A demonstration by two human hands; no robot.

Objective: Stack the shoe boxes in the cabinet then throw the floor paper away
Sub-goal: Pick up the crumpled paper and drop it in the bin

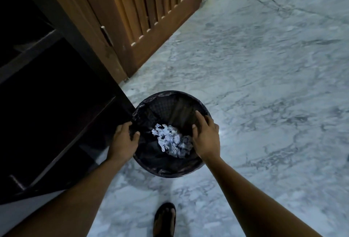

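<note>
A: Item one, crumpled paper (172,141). Location?

B: Inside the bin (186,170), low in the black liner (151,110), slightly toward the 5 o'clock side of the opening. White, heavily creased, one loose wad.

A: Handling?

B: Judged very light, soft, compressible, not fragile. It would take a pinch anywhere along its crumpled ridges; a loose fold may tear, so the denser middle is the better hold.

A: Item two, hands.

B: The left hand (123,139) sits at the rim's 9 o'clock, fingers curled over the liner edge and gripping it. The right hand (205,138) is at 3 o'clock, fingers spread and relaxed over the opening, holding nothing.

A: Surroundings?

B: Dark cabinet (49,104) at 9 o'clock of the bin, interior too dark to see boxes. Wooden door (151,10) at 12 o'clock. Marble floor (264,85) bare nearby; sandalled foot (165,218) at 6 o'clock.
</note>
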